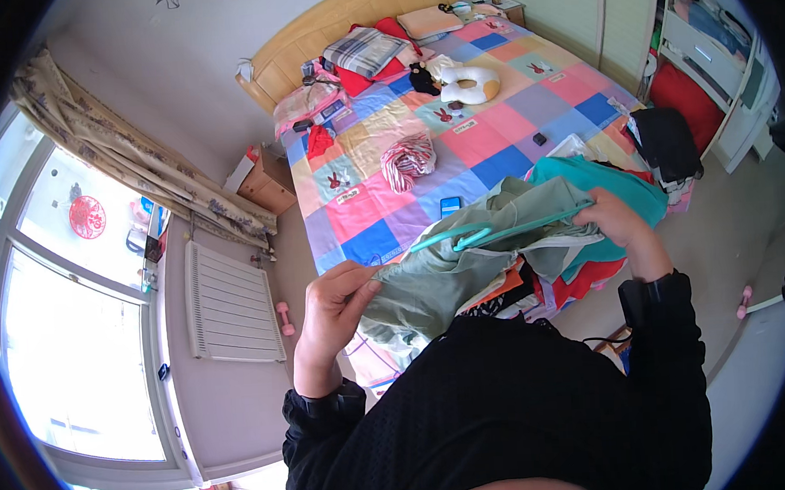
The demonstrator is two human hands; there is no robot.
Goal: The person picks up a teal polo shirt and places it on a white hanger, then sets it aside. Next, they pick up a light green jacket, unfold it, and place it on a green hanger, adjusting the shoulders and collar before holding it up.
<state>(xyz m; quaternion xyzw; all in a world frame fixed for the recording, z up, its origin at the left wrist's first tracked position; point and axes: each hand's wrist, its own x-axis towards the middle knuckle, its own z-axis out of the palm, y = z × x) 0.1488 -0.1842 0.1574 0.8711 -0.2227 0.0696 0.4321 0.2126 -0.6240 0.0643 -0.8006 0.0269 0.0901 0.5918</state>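
A sage-green garment (428,286) is stretched between my two hands in front of my body. My left hand (339,307) pinches its gathered edge between thumb and fingers. On the other side, my right hand (614,217) grips the garment together with one end of a teal plastic hanger (518,230). The hanger's other end shows over the cloth, and its middle is partly covered by fabric. Beneath and beyond lie a teal cloth (616,187) and a pile of mixed clothes (501,292), partly hidden by the garment.
The bed (365,240) has a patchwork cover. On it are a smartphone (450,207), a striped cloth bundle (409,163), a U-shaped neck pillow (471,85) and a small black box (539,139). A black folded item (667,141) sits at its right edge. A radiator (232,303) stands left.
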